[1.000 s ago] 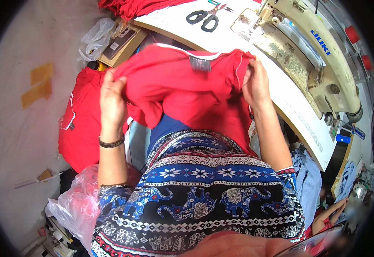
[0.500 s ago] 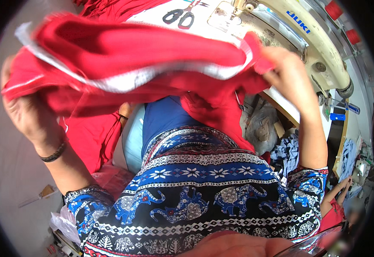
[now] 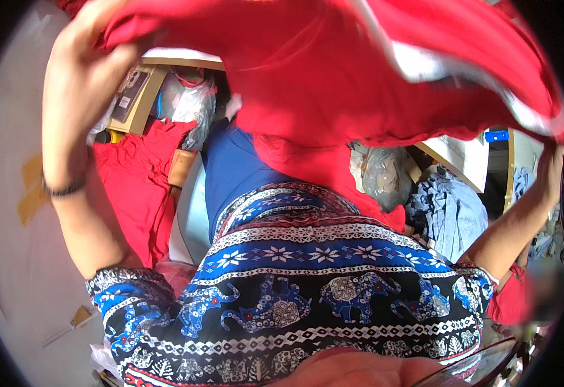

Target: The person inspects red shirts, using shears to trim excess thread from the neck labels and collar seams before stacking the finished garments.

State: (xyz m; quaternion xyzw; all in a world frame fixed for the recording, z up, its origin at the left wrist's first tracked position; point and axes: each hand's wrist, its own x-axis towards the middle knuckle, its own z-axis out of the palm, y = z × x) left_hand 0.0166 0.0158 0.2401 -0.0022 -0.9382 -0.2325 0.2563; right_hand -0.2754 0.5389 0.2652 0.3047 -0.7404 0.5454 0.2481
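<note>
A large piece of red fabric (image 3: 308,84) with a white strip along one edge is stretched up in front of me, part of it blurred by motion. My left hand (image 3: 88,64) grips its left end near the top of the picture, fingers closed around the cloth. Far to the right, my right hand (image 3: 553,161) pinches the corner where the white strip ends; its fingers are only partly visible. The lower middle of the fabric hangs down to my lap. Most of the worktable and the sewing machine are hidden behind it.
More red cloth (image 3: 137,193) lies to my left, beside an open cardboard box (image 3: 143,100) and a clear plastic bag (image 3: 198,106). On the right are a filled plastic bag (image 3: 385,177), a heap of light-blue cloth (image 3: 450,213) and the table's corner (image 3: 463,158). Another person's red sleeve (image 3: 509,300) shows lower right.
Both hands have lifted the red fabric and spread it wider. My right hand has moved far to the right, my left hand upward and slightly right. The fabric now covers the sewing machine and scissors.
</note>
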